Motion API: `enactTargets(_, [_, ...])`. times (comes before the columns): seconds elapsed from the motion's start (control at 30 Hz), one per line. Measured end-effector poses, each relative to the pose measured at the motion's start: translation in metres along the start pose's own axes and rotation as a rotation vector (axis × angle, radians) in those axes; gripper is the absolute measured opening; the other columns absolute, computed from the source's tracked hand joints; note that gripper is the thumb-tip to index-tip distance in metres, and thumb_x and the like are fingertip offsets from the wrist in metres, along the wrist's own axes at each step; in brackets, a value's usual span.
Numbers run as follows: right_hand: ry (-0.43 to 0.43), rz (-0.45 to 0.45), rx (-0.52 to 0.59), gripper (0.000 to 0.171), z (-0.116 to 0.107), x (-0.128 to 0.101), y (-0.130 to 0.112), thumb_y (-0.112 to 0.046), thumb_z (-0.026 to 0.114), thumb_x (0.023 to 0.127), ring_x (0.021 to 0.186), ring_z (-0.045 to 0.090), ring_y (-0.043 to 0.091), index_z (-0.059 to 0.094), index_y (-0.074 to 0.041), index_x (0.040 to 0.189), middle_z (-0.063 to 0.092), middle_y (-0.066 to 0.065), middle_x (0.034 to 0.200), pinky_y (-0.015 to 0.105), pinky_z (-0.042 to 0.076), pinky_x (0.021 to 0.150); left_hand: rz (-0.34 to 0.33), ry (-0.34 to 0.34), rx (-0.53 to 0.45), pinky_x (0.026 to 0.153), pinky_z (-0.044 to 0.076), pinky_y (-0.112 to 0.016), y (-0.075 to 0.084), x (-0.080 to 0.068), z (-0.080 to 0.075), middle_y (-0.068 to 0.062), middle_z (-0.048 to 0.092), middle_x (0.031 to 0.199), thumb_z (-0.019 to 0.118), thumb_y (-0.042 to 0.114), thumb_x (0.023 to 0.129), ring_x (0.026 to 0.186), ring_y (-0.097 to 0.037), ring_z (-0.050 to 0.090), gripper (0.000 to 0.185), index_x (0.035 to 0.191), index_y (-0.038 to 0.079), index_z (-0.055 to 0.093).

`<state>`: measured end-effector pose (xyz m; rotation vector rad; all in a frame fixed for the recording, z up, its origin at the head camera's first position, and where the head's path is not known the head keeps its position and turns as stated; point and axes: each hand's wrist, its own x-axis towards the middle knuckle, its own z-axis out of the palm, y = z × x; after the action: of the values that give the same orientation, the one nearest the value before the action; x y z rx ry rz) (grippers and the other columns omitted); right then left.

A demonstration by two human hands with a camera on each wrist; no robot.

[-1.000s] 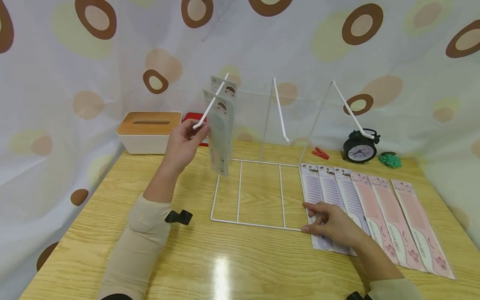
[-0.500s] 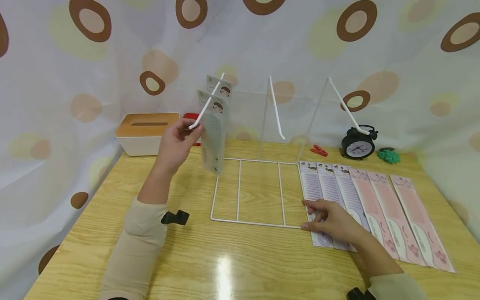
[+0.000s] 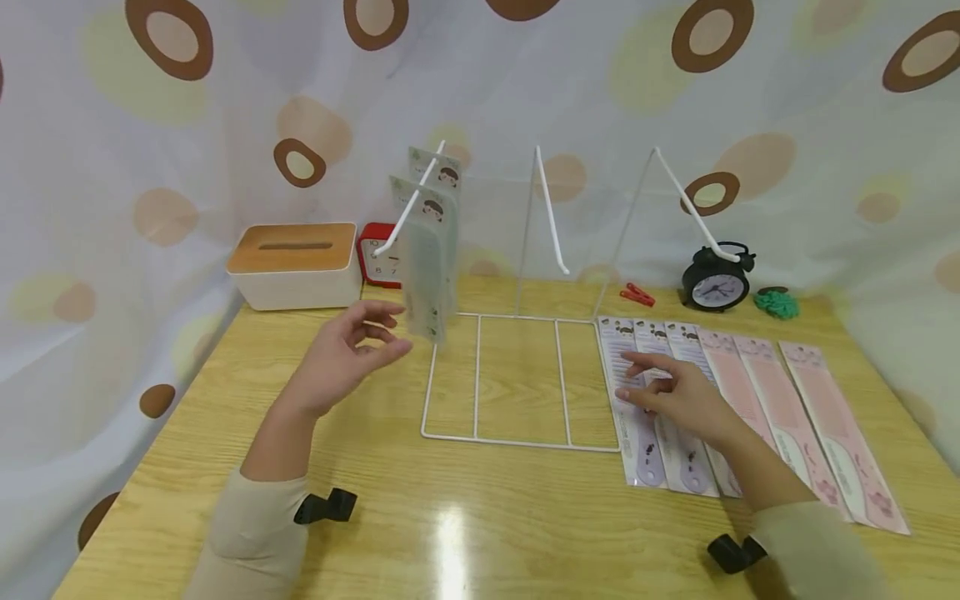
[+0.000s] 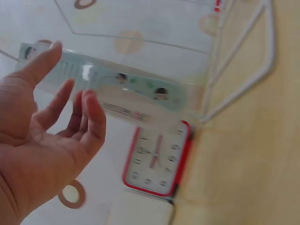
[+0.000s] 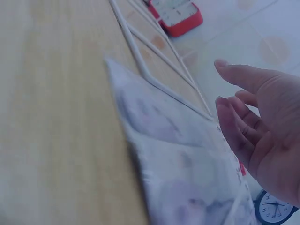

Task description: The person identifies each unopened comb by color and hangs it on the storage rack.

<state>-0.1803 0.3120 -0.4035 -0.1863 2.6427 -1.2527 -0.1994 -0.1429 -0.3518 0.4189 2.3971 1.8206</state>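
hanging green comb packs on a white wire rack, purple packs flat on the table

head: left hand (image 3: 341,358) spread and empty just beside green packs (image 3: 426,250) on the rack (image 3: 517,375) hook; right hand (image 3: 678,396) loose, hovering over purple packs (image 3: 645,400) by the rack's base on the table (image 3: 465,517). left wrist: fingers (image 4: 89,117) apart, holding nothing. right wrist: open grip above blurred purple pack (image 5: 173,154). probably light, flat, glossy, bendy; best pinched at the top edge.

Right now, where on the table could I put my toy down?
Bare wood runs along the front edge of the table and left of the rack, before the tissue box. The right side is crowded with comb packs.
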Motion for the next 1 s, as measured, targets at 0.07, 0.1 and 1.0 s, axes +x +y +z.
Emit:
enactTargets(0.07, [0.012,-0.025,-0.045,0.079,-0.009,0.012,-0.002,-0.037,0.075,0.089,0.071,0.062,0.015,0.037,-0.018,0.155,0.060,0.017,0.132,0.028,0.053,0.062,-0.018,-0.089,0.011,0.079,0.054,-0.025,-0.010,-0.005,0.004,-0.010,0.052,0.121,0.076,0.017,0.090,0.103,-0.023,0.059,0.051,0.136,0.011,0.055])
enactTargets(0.1, [0.013,-0.034,-0.058,0.083,-0.013,0.019,-0.003,-0.037,0.076,0.089,0.072,0.062,0.018,0.032,-0.020,0.158,0.058,0.017,0.135,0.028,0.053,0.061,-0.025,-0.129,0.006,0.079,0.054,-0.026,-0.015,-0.007,0.006,-0.014,0.051,0.122,0.077,0.016,0.089,0.103,-0.024,0.059,0.052,0.136,0.010,0.054])
enactTargets(1.0, [-0.111,-0.004,-0.452,0.113,-0.038,0.095,0.017,-0.053,0.089,0.067,0.098,0.056,0.032,0.034,-0.010,0.155,0.045,0.024,0.149,0.051,0.047,0.088,-0.134,-0.324,0.065,0.078,0.052,-0.023,-0.080,-0.010,0.033,-0.008,0.067,0.094,0.086,0.013,0.079,0.081,-0.012,0.065,0.052,0.126,0.000,0.066])
